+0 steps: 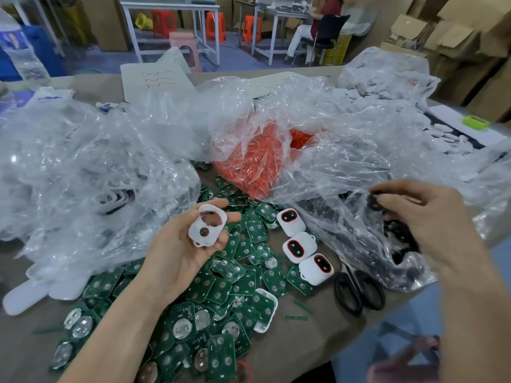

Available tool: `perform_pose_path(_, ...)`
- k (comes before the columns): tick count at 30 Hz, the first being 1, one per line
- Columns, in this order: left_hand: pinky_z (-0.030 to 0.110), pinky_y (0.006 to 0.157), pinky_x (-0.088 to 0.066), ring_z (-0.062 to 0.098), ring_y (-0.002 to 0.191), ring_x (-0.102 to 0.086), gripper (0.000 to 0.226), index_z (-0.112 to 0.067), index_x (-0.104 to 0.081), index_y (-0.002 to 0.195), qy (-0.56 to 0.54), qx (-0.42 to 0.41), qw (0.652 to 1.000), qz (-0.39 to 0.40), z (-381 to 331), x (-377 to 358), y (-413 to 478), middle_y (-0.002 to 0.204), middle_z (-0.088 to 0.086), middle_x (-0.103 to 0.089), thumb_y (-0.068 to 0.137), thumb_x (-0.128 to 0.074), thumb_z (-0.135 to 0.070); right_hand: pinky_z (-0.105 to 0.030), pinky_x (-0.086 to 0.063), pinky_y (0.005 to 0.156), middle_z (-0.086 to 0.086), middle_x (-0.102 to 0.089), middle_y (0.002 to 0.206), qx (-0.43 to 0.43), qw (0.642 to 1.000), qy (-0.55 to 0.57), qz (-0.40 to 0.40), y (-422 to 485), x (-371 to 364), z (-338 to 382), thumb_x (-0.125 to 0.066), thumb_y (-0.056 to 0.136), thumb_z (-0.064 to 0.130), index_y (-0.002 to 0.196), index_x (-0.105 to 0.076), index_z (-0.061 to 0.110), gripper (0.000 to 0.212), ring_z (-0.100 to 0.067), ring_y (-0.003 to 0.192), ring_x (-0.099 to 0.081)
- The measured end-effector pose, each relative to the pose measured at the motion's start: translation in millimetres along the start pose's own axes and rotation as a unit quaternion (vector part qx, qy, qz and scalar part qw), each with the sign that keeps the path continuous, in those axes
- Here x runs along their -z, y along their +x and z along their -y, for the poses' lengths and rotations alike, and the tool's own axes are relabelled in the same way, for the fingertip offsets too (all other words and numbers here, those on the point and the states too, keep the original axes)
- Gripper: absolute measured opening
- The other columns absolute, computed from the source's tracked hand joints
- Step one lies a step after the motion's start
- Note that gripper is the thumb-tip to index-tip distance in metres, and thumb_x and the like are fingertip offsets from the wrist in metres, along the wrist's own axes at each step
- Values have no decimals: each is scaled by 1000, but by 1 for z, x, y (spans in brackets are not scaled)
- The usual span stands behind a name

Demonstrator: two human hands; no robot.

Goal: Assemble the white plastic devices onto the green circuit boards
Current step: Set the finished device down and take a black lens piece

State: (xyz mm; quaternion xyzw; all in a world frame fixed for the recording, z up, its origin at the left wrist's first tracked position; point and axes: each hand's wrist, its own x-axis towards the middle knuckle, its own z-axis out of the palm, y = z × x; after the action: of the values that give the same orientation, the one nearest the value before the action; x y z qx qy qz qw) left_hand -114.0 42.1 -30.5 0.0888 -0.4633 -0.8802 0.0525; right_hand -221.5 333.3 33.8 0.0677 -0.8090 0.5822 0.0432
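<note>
My left hand (184, 244) lies palm up over the pile of green circuit boards (221, 294) and holds a white plastic shell (208, 225) with two round holes and a red ring in the bigger hole. My right hand (425, 217) reaches into a clear bag of black parts (398, 236) and pinches a small black piece (373, 200) at its fingertips. Three assembled white devices (302, 243) with red-rimmed black buttons lie in a row between my hands.
Black scissors (358, 293) lie near the table's front edge. A clear bag of orange rings (257, 161) sits in the middle. More crumpled clear bags of white parts (83, 167) fill the left and back right. A person sits at a far bench.
</note>
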Motion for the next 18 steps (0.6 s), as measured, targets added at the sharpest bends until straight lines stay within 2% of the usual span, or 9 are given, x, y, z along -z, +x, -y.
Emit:
perform_pose_path(1, 25, 64, -57, 20, 69, -66, 33, -4, -69, 106, -36, 8, 999, 10, -1, 0, 0, 108, 25, -70, 89, -45, -19, -12, -52, 56, 3, -74, 72, -9, 989, 134, 65, -9, -15, 8, -72, 69, 7, 79, -78, 25, 21, -4, 63, -67)
perform_pose_path(2, 27, 71, -58, 23, 79, -70, 34, -5, -71, 109, -64, 12, 998, 18, -2, 0, 0, 113, 26, -68, 88, -46, -17, -15, -54, 61, -2, -74, 76, -25, 962, 243, 120, -16, -31, 13, -71, 66, 9, 78, -78, 20, 17, -10, 68, -70)
perform_pose_path(3, 29, 76, -58, 25, 89, -71, 35, -8, -73, 110, -86, 15, 996, 22, -3, 0, -1, 117, 26, -66, 88, -47, -16, -17, -55, 63, -4, -74, 77, -45, 933, 321, 155, -22, -47, 16, -72, 62, 9, 76, -78, 16, 16, -14, 70, -71)
perform_pose_path(5, 32, 82, -57, 27, 101, -70, 36, -11, -72, 116, -125, 16, 992, 22, -5, 1, -1, 122, 25, -65, 89, -47, -13, -19, -57, 63, -8, -73, 75, -82, 896, 395, 185, -32, -73, 22, -72, 60, 8, 71, -76, 13, 13, -19, 69, -72)
perform_pose_path(10, 35, 86, -57, 31, 114, -65, 40, -12, -65, 125, -182, 0, 983, 21, -7, 2, -2, 125, 20, -64, 88, -51, -7, -21, -57, 58, -18, -72, 74, -137, 870, 438, 179, -47, -109, 34, -66, 64, 3, 68, -73, 7, 9, -27, 68, -73)
perform_pose_path(13, 37, 88, -56, 34, 118, -61, 44, -11, -62, 129, -169, -7, 985, 35, -6, 3, -2, 128, 18, -63, 86, -56, -5, -21, -57, 55, -20, -72, 75, -153, 867, 441, 175, -51, -118, 38, -66, 64, 2, 71, -68, 2, 7, -26, 65, -73)
perform_pose_path(18, 40, 94, -53, 29, 115, -64, 55, -5, -50, 138, -139, -18, 989, 45, -3, 1, 0, 123, 12, -66, 83, -61, -7, -22, -57, 56, -21, -71, 74, -183, 862, 440, 174, -54, -128, 41, -65, 65, 1, 64, -71, 5, 7, -24, 65, -72)
